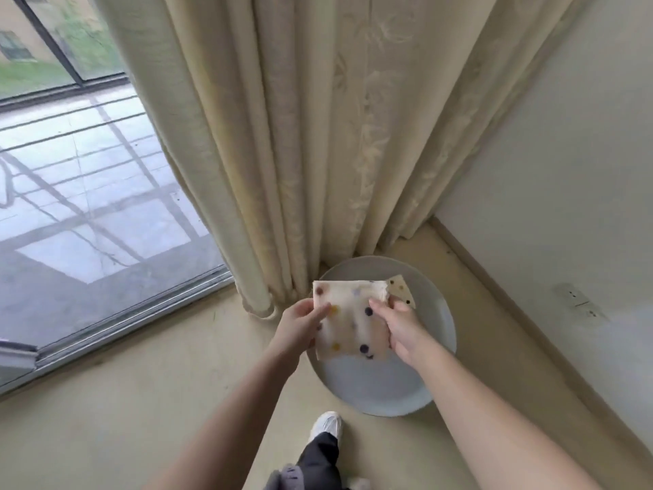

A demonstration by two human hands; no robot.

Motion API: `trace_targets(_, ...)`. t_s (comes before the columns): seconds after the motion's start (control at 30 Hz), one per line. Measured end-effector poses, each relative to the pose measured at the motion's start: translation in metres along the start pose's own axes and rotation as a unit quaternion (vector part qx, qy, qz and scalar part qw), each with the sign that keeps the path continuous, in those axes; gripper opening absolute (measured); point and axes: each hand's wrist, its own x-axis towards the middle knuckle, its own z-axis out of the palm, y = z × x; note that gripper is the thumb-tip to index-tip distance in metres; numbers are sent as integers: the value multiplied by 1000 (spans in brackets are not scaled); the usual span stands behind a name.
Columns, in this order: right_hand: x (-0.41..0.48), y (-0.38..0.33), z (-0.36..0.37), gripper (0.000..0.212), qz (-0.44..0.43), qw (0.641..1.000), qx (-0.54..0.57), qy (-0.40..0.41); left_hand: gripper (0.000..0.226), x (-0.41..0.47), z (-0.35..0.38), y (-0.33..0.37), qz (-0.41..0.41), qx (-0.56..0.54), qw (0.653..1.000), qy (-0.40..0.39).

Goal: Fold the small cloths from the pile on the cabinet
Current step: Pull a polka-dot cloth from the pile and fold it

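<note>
L hand point(300, 325) pinches dotted cloth point(351, 320) at left edge, R hand point(399, 330) grips right edge; round grey bench point(371, 387) below both, 2nd cloth point(401, 288) just beyond R hand.

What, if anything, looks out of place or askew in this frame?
Nothing spilled or damaged. The dotted cloth, held by the left hand and right hand over the round grey surface, is bunched at its upper right corner. A second dotted cloth lies tilted behind it.

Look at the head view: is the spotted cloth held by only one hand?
No, the left hand grips the spotted cloth at its left edge and the right hand grips its right edge.
</note>
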Motion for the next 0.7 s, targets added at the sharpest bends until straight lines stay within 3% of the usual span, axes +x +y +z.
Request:
trace_targets(0.07, 28, -1, -24, 13, -31, 992, -117, 48, 23, 25, 33, -6, -14, 42, 999, 21)
trace_targets(0.13, 54, -1, -43, 26, -56, 968, -227, 90, 22, 52, 68, -17, -29, 103, 991, 83)
trace_targets(0.23, 96, 8, -68, 23, -70, 937, -317, 130, 25, 88, 120, -31, -48, 172, 972, 152)
trace_targets(0.5, 228, 60, -148, 27, -90, 870, -472, 108, 25, 183, 217, -103, -122, 214, 939, 240)
trace_targets(0.7, 337, 99, -183, 29, -125, 863, -482, 84, 20, 275, 252, -162, -59, 237, 931, 270)
